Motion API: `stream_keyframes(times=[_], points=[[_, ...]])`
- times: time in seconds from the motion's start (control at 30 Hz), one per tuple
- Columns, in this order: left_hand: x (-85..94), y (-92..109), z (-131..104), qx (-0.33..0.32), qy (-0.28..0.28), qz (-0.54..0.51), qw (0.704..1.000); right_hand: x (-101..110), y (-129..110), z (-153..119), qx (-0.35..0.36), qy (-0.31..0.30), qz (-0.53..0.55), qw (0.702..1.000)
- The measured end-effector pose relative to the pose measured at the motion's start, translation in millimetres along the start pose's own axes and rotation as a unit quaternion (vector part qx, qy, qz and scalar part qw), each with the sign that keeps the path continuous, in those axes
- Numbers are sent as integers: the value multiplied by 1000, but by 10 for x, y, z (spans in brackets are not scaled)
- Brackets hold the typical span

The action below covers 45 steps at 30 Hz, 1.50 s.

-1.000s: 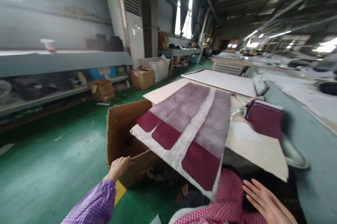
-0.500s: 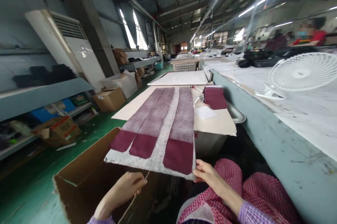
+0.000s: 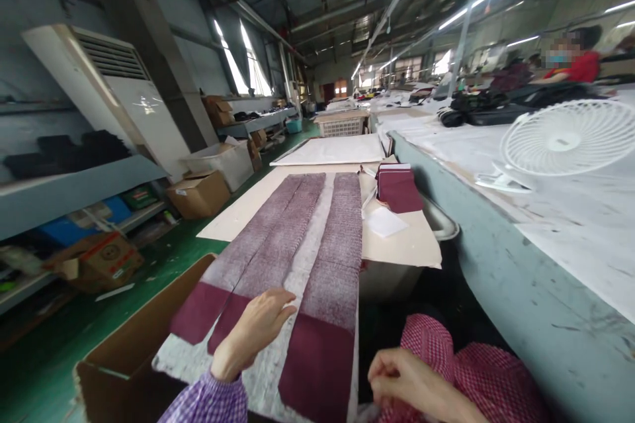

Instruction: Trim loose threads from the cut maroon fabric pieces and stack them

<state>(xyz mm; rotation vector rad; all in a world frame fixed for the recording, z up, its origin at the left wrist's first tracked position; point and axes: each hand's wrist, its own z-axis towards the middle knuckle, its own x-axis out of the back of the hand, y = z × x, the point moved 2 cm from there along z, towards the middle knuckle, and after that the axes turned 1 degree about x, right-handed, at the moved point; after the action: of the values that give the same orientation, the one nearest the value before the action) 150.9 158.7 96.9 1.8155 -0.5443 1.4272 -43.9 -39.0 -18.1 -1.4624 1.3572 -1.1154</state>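
A board covered in speckled whitish cloth reaches toward me, its near end low in view. On it lie long maroon fabric strips, mostly frosted white, with plain maroon near ends. Above the strips in the middle is my left hand, its fingers bent and the tips slightly apart; nothing shows in it. Off the board's right edge, my right hand has its fingers curled together near the thumb. Whatever they hold, if anything, is hidden.
A cardboard box stands below the board at left. Beyond are a cream sheet, a stack of maroon pieces and a white paper. At right, a long table carries a white fan; a person is farther back.
The board's near end has come closer to me and lower. My left hand has risen from below its edge to above the strips. My right hand has left its corner.
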Motion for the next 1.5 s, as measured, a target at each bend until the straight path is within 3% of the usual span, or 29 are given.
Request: stream_keyframes(times=[0.07,0.17,0.27,0.47,0.73,1.13,1.5], points=[[60,-16,244,-16,-1,29,999,326,-93,192,27,100,20,994],[101,13,707,-51,5,69,996,720,-216,570,69,262,53,961],[53,94,1148,-85,2,100,991,900,-274,923,62,333,73,938],[-153,281,1645,-153,-3,100,983,880,-220,1303,35,364,77,928],[-334,327,2060,-199,6,86,976,802,-210,1379,-26,405,72,911],[-414,412,2389,-204,37,46,977,886,-172,1512,-3,446,70,892],[-413,517,2659,-190,-3,27,981,911,-306,1534,16,461,6,887]])
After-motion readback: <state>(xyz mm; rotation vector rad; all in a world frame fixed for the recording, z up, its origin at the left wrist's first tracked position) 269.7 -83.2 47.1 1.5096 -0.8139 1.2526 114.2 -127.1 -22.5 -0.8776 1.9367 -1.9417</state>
